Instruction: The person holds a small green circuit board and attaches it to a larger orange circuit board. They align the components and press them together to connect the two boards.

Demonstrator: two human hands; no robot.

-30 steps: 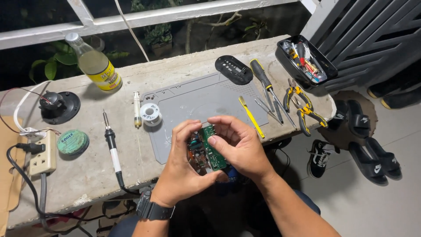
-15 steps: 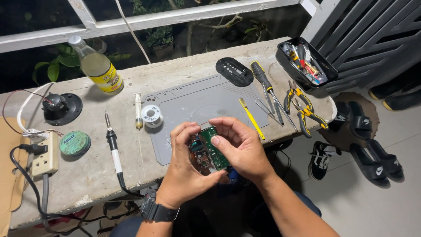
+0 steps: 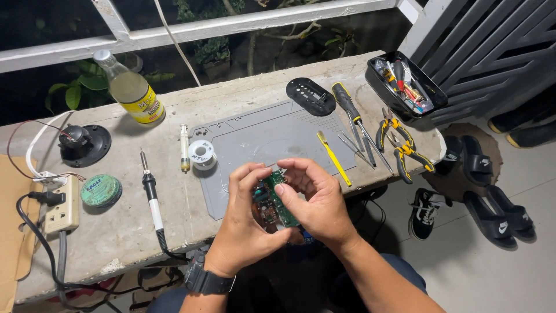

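Both hands (image 3: pixel 284 203) cover most of the green circuit board (image 3: pixel 277 200); the desk (image 3: pixel 116 243) runs off the left edge.

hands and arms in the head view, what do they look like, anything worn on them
Both arms are bare to the frame's bottom edge, with no sleeves showing. The left hand has a chunky black wristwatch with a black strap on its wrist. The right hand wears nothing: no glove, ring or band shows. No gloves on either hand.
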